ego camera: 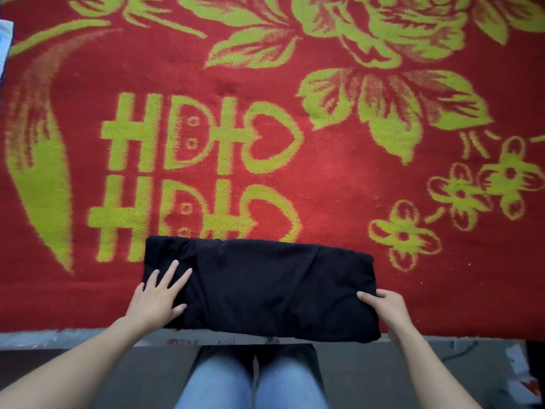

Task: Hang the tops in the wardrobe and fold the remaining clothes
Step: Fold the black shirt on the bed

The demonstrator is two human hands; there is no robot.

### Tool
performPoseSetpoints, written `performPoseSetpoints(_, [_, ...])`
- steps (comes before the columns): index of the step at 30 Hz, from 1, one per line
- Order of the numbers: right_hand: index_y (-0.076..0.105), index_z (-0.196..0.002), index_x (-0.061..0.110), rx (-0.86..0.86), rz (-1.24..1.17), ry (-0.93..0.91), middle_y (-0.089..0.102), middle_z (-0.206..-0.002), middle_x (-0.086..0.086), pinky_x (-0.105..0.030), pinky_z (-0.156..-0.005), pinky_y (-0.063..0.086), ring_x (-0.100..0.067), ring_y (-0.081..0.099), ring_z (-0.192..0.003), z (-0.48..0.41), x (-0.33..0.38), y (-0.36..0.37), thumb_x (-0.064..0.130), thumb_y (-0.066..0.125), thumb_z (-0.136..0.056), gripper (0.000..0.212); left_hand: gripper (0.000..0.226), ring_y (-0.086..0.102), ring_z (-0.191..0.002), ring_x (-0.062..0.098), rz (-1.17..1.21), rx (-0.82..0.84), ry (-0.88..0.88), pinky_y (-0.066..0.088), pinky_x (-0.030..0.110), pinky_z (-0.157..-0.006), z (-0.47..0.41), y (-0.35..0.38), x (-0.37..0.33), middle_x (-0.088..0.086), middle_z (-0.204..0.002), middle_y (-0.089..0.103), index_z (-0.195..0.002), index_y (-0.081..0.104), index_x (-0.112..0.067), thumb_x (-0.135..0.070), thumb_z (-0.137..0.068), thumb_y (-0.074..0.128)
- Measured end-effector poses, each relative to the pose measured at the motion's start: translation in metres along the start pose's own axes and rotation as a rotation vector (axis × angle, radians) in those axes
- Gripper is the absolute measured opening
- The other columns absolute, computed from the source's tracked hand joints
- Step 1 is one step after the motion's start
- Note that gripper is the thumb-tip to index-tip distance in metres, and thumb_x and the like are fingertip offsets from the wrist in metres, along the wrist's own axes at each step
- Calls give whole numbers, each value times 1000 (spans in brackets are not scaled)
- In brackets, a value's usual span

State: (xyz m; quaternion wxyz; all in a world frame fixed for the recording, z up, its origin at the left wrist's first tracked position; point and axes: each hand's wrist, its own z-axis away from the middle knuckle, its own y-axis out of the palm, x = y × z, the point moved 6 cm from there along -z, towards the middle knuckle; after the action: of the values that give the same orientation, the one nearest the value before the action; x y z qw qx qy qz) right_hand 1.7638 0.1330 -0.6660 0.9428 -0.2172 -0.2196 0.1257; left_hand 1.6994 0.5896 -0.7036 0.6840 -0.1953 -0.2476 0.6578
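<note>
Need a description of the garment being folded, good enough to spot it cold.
Start from the big red blanket with yellow-green flowers. At its near edge lies a folded black garment, left hand flat on one end, right hand gripping the other. It is the only plain dark thing on it.

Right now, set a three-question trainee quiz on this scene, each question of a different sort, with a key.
1. True or false: the left hand lies flat, fingers straight, on the black garment.
2. Multiple choice: the right hand A) hangs idle at the side; B) grips the garment's right end; C) rests on a knee.
3. Fill in: the folded garment lies near the ___ edge of the red blanket, near or far from the person.

Key: 1 true; 2 B; 3 near.
</note>
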Motion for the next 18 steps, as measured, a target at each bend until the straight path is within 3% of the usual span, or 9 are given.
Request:
performPoseSetpoints(5, [68, -75, 8, 125, -60, -132, 70, -89, -14, -32, -62, 48, -20, 63, -73, 49, 42, 7, 0, 67, -81, 10, 83, 2, -145, 26, 50, -30, -44, 22, 35, -113, 12, -8, -3, 7, -156, -19, -148, -13, -33, -52, -92, 46])
performPoseSetpoints(9, [66, -74, 14, 232, 49, -367, 62, -91, -1, -33, -77, 48, -17, 61, -87, 102, 94, 50, 6, 68, -79, 10, 87, 5, -144, 25, 247, 6, -82, 28, 33, -110, 29, -4, 4, 7, -158, -10, -149, -11, -30, -46, -90, 52])
performPoseSetpoints(11, [49, -60, 15, 265, 227, -538, 48, -79, 5, -32, -69, 37, -17, 51, -78, 132, 121, 92, 14, 68, -80, 27, 85, 8, -145, 21, 351, 41, -61, 30, 32, -108, 39, 1, 11, 1, -159, -3, -149, -9, -31, -42, -91, 52])
performPoseSetpoints(13, [31, -58, 20, 295, 386, -667, 40, -79, 6, -31, -64, 25, -17, 47, -77, 162, 137, 144, 22, 64, -82, 41, 84, 12, -144, 16, 500, 20, -48, 31, 30, -107, 47, 4, 19, -2, -159, 3, -149, -6, -31, -33, -91, 55])
performPoseSetpoints(14, [29, -59, 21, 301, 449, -704, 44, -87, 5, -30, -65, 23, -17, 50, -85, 174, 140, 168, 25, 61, -84, 41, 85, 15, -144, 14, 616, 6, -45, 31, 28, -106, 50, 5, 22, -2, -158, 5, -149, -4, -30, -27, -90, 58])
performPoseSetpoints(16, [37, -67, 22, 348, 467, -751, 51, -120, -1, -28, -75, 29, -17, 49, -114, 191, 138, 211, 30, 54, -90, 29, 86, 22, -141, 11, 930, -24, -47, 30, 24, -105, 55, 4, 27, -1, -157, 13, -149, 3, -26, -9, -88, 61])
performPoseSetpoints(17, [47, -81, 21, 404, 420, -752, 43, -138, -5, -26, -88, 30, -15, 40, -127, 197, 134, 228, 32, 51, -93, 17, 84, 27, -137, 10, 1119, -38, -59, 30, 24, -104, 56, 3, 29, 2, -156, 18, -149, 7, -24, -1, -87, 59])
performPoseSetpoints(18, [53, -104, 18, 478, 382, -754, 31, -149, -5, -25, -100, 26, -14, 28, -136, 204, 131, 242, 33, 47, -95, 19, 80, 32, -132, 11, 1320, -52, -93, 31, 25, -104, 57, 3, 33, 5, -154, 23, -148, 10, -22, 6, -88, 55])
